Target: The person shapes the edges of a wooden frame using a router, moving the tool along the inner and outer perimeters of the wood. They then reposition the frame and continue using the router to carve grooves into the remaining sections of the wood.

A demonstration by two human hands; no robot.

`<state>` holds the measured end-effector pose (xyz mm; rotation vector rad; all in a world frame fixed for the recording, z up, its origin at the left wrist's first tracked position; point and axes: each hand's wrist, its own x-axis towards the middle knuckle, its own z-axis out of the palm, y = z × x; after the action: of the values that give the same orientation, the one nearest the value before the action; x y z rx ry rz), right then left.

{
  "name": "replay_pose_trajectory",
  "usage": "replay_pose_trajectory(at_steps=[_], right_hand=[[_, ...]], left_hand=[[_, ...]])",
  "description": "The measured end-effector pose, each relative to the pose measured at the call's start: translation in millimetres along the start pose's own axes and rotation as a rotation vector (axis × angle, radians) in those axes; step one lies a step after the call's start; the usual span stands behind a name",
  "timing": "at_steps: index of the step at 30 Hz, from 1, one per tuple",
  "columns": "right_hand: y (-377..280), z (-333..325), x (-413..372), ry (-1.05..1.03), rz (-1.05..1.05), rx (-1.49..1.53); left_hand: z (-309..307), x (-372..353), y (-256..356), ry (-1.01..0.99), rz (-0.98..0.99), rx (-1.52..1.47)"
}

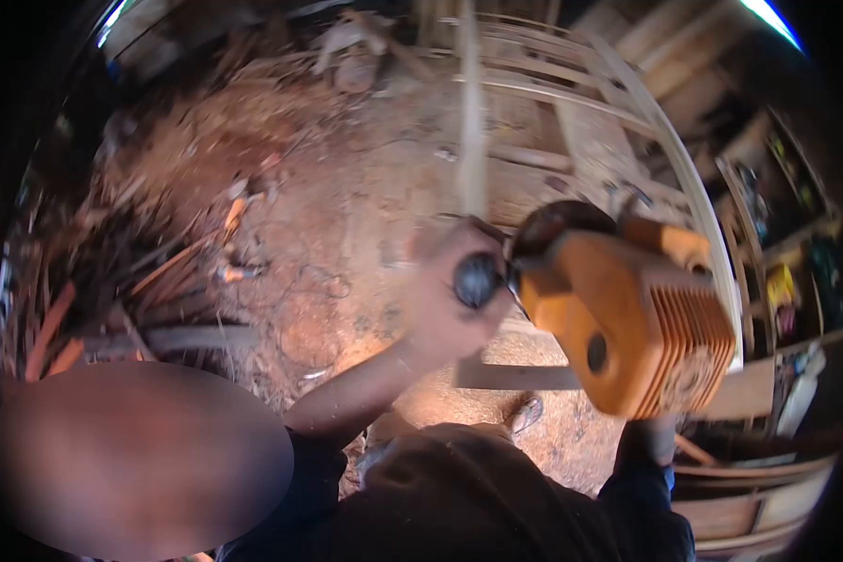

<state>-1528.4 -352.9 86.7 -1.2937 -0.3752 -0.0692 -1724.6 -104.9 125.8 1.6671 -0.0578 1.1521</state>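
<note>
An orange power tool (618, 323) with a ribbed motor housing is in front of me, right of centre. Motion blur keeps me from telling its exact kind. My left hand (464, 295) is closed around the black knob (478, 279) on its side. Behind the knob shows a dark rounded part (567, 225) of the tool. My right forearm (651, 440) runs up behind the housing, which hides the right hand and its fingers. Beneath and beyond the tool lies a wooden frame (473, 112) of long rails and crosspieces.
Scrap wood (173, 272) is heaped on the left. An orange-and-black tool (236, 215) and a loose cable (309, 281) lie on the dusty ground. Shelves (768, 253) with bottles and packets line the right side. A foot (526, 412) stands below the frame's crosspiece (515, 377).
</note>
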Motion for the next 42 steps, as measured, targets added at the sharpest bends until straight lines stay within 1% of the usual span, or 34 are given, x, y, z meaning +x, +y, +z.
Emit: replay_pose_trajectory(at_steps=[2, 4, 9, 12, 15, 16, 18, 20, 21, 23, 24, 27, 28, 31, 35, 36, 39, 42], right_hand=[[-1.2, 52.9, -30.2, -0.033, 0.033, -0.008], [-4.1, 94.0, -51.6, -0.052, 0.062, -0.006], [1.9, 165.9, -82.3, -0.074, 0.106, -0.028], [8.6, 196.4, -79.6, -0.058, 0.125, -0.044], [30.2, 230.8, -66.0, -0.035, 0.127, -0.045], [40.5, 244.3, -56.8, -0.029, 0.128, -0.044], [69.4, 275.2, -31.9, -0.011, 0.132, -0.039], [101.0, 317.0, 5.1, 0.007, 0.136, -0.026], [120.6, 347.6, 30.1, 0.008, 0.140, -0.019], [140.9, 382.5, 71.6, 0.035, 0.147, -0.017], [149.6, 400.8, 89.5, 0.043, 0.155, -0.014], [171.6, 455.2, 143.0, 0.051, 0.161, -0.019], [178.7, 470.8, 160.2, 0.054, 0.164, -0.023], [198.0, 511.2, 208.6, 0.068, 0.160, -0.031], [232.5, 563.1, 258.4, 0.122, 0.150, -0.058], [242.5, 577.3, 270.0, 0.142, 0.145, -0.066], [273.4, 620.2, 304.9, 0.205, 0.116, -0.082], [297.0, 665.2, 344.8, 0.290, 0.089, -0.105]], left_hand=[[-59.6, -8.9, 6.6, 0.038, 0.028, 0.003], [-103.1, -4.0, 13.9, 0.062, 0.014, 0.002], [-165.2, 12.8, 5.6, 0.057, -0.044, 0.023], [-196.5, 35.9, -18.6, -0.017, -0.042, 0.008], [-224.2, 63.2, -58.6, -0.055, -0.040, -0.048], [-232.9, 74.5, -75.5, -0.067, -0.033, -0.052], [-250.5, 102.3, -106.7, -0.100, -0.090, -0.078], [-264.2, 138.7, -144.7, -0.143, -0.146, -0.133], [-269.6, 158.4, -165.1, -0.161, -0.141, -0.113], [-281.1, 205.5, -203.8, -0.198, -0.120, -0.079], [-285.7, 228.4, -220.7, -0.224, -0.159, -0.071], [-294.5, 283.0, -275.7, -0.236, -0.161, -0.114], [-297.9, 297.2, -288.0, -0.252, -0.236, -0.112], [-305.9, 335.0, -337.2, -0.281, -0.304, -0.124], [-317.3, 389.9, -414.5, -0.340, -0.432, -0.256], [-322.8, 412.6, -429.6, -0.369, -0.407, -0.248], [-336.2, 458.8, -499.7, -0.384, -0.348, -0.321], [-355.8, 512.8, -553.1, -0.419, -0.379, -0.346]])
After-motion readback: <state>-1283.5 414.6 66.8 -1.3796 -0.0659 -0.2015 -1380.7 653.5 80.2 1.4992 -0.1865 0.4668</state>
